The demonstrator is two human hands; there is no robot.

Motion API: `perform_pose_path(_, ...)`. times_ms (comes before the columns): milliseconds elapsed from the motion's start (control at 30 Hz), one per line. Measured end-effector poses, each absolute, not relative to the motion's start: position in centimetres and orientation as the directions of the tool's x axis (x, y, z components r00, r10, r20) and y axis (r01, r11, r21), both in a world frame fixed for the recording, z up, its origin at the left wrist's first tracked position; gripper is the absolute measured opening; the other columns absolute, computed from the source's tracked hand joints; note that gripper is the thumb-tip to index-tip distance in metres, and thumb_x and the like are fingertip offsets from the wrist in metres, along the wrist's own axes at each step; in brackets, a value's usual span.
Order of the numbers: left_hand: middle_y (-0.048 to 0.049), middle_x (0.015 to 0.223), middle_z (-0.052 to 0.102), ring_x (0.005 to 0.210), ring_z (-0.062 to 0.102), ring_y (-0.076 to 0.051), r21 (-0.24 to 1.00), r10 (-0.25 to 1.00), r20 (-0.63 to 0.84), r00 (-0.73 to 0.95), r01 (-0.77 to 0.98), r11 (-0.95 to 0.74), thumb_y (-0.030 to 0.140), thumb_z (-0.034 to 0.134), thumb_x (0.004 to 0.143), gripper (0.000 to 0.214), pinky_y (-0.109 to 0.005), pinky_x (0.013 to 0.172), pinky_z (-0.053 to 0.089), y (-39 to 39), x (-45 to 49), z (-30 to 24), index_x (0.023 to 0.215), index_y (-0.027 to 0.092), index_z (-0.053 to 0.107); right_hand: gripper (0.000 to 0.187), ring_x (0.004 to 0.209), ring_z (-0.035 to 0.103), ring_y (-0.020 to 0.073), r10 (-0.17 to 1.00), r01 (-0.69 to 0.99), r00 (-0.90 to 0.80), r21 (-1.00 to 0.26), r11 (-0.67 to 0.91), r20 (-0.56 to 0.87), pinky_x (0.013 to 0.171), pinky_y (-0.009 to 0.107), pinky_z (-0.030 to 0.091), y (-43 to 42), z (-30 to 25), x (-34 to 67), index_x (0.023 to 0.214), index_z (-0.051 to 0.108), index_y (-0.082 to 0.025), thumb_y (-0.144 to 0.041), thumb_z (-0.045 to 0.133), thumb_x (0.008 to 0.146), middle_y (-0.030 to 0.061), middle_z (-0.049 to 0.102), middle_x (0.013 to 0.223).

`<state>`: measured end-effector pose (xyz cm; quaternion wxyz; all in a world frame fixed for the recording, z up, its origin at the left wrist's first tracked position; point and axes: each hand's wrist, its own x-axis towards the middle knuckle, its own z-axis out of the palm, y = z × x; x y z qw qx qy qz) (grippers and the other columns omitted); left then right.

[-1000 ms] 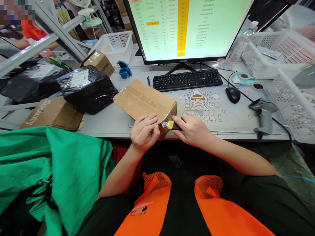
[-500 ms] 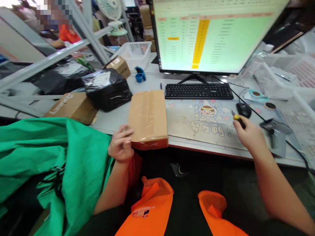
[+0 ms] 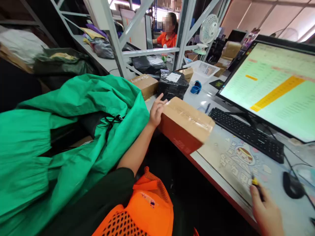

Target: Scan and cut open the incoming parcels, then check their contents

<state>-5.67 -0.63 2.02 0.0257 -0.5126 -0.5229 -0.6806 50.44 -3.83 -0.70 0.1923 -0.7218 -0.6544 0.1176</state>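
A taped brown cardboard box [image 3: 185, 116] with a reddish front side sits at the desk's front edge. At its left end is my left hand [image 3: 157, 111], fingers spread and partly raised, seeming to touch the box's edge without wrapping round it. My right hand [image 3: 267, 206], low over the right of the desk mat, is closed round a small knife [image 3: 256, 184] with a yellow and black handle. Its short blade points away from me toward the cartoon on the mat [image 3: 226, 154].
Beyond the box lie a black-wrapped parcel [image 3: 173, 85], another carton [image 3: 145, 83] and a blue tape dispenser [image 3: 195, 88]. A keyboard [image 3: 246, 134], monitor [image 3: 278, 88] and mouse [image 3: 292, 185] stand right. Green fabric [image 3: 105, 131] bulges at left. A person in orange [image 3: 168, 39] sits behind the metal frame.
My view has swung left. The left hand has shifted from the box's near left corner up along its left edge, fingers more spread. The knife stays in my right hand.
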Motion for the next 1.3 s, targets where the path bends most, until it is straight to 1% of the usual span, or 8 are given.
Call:
perform_pose_path(100, -0.0192, 0.123, 0.076, 0.117, 0.075, -0.032, 0.758, 0.468, 0.652, -0.596, 0.526, -0.386, 0.082, 0.031, 0.099, 0.069, -0.054, 0.108, 0.057, 3.9, -6.7, 2.9, 0.106, 0.021, 0.064, 0.072, 0.125, 0.073, 0.0407, 0.974, 0.813, -0.143, -0.541, 0.217, 0.175, 0.106, 0.057, 0.059, -5.7, 1.6, 45.2, 0.134, 0.076, -0.017, -0.070, 0.051, 0.092, 0.0194, 0.078, 0.128)
perform_pose_path(167, -0.0194, 0.124, 0.076, 0.129, 0.069, -0.034, 0.738, 0.450, 0.674, -0.586, 0.545, -0.398, 0.083, 0.035, 0.099, 0.071, -0.058, 0.118, 0.049, 4.8, -5.0, 2.9, 0.108, 0.020, 0.068, 0.058, 0.122, 0.074, 0.0341, 0.909, 0.731, -0.330, -0.540, 0.417, 0.255, 0.106, 0.050, 0.060, -6.6, 3.2, 41.3, 0.136, 0.074, -0.019, -0.059, 0.055, 0.098, 0.0155, 0.078, 0.131)
perform_pose_path(333, -0.0112, 0.150, 0.065, 0.156, 0.045, -0.034, 0.416, 0.494, 0.867, -0.065, 0.640, -0.647, 0.087, 0.030, 0.097, 0.076, -0.062, 0.131, 0.031, -0.8, -0.2, 1.5, 0.127, 0.028, 0.067, 0.052, 0.092, 0.073, 0.0273, 0.791, 0.700, -0.515, -0.371, 0.610, 0.330, 0.085, 0.040, 0.060, -7.4, 5.8, 33.4, 0.150, 0.066, -0.021, -0.048, 0.053, 0.107, 0.0119, 0.077, 0.104)
perform_pose_path(433, -0.0140, 0.147, 0.064, 0.154, 0.046, -0.041, 0.378, 0.523, 0.852, -0.017, 0.710, -0.594, 0.094, 0.048, 0.084, 0.080, -0.068, 0.127, 0.034, -3.3, 1.6, 1.4, 0.124, 0.027, 0.065, 0.055, 0.086, 0.070, 0.0265, 0.764, 0.711, -0.571, -0.285, 0.643, 0.301, 0.081, 0.038, 0.055, -7.2, 6.7, 30.4, 0.153, 0.065, -0.023, -0.052, 0.055, 0.108, 0.0105, 0.073, 0.098)
perform_pose_path(500, -0.0151, 0.137, 0.068, 0.149, 0.051, -0.042, 0.367, 0.527, 0.849, -0.027, 0.748, -0.553, 0.084, 0.058, 0.084, 0.069, -0.068, 0.123, 0.038, -3.6, 2.8, 1.6, 0.119, 0.025, 0.065, 0.057, 0.087, 0.069, 0.0263, 0.762, 0.725, -0.577, -0.247, 0.644, 0.292, 0.081, 0.037, 0.053, -6.8, 7.2, 29.2, 0.153, 0.064, -0.023, -0.055, 0.056, 0.107, 0.0108, 0.072, 0.099)
perform_pose_path(833, -0.0144, 0.123, 0.076, 0.135, 0.066, -0.038, 0.252, 0.340, 0.939, -0.049, 0.772, -0.583, 0.045, 0.064, 0.092, 0.036, -0.060, 0.115, 0.052, -3.6, 5.5, 2.4, 0.118, 0.021, 0.068, 0.059, 0.087, 0.068, 0.0244, 0.764, 0.758, -0.578, -0.158, 0.633, 0.286, 0.078, 0.036, 0.045, -5.1, 9.0, 29.7, 0.151, 0.066, -0.021, -0.060, 0.053, 0.108, 0.0095, 0.073, 0.096)
perform_pose_path(1033, -0.0133, 0.121, 0.078, 0.135, 0.067, -0.038, 0.316, 0.396, 0.913, -0.100, 0.786, -0.531, 0.049, 0.061, 0.092, 0.036, -0.059, 0.115, 0.053, -3.8, 5.6, 2.2, 0.113, 0.021, 0.069, 0.061, 0.085, 0.066, 0.0233, 0.740, 0.746, -0.593, -0.132, 0.653, 0.318, 0.077, 0.036, 0.043, -5.0, 9.2, 29.6, 0.149, 0.067, -0.019, -0.062, 0.052, 0.109, 0.0091, 0.072, 0.093)
perform_pose_path(1300, -0.0139, 0.121, 0.077, 0.135, 0.066, -0.039, 0.287, 0.351, 0.933, -0.083, 0.759, -0.585, 0.045, 0.063, 0.094, 0.036, -0.061, 0.115, 0.052, -3.9, 5.6, 2.3, 0.119, 0.021, 0.070, 0.062, 0.082, 0.064, 0.0230, 0.743, 0.743, -0.617, -0.118, 0.658, 0.258, 0.077, 0.037, 0.042, -4.6, 9.6, 29.8, 0.152, 0.065, -0.021, -0.064, 0.050, 0.109, 0.0088, 0.071, 0.093)
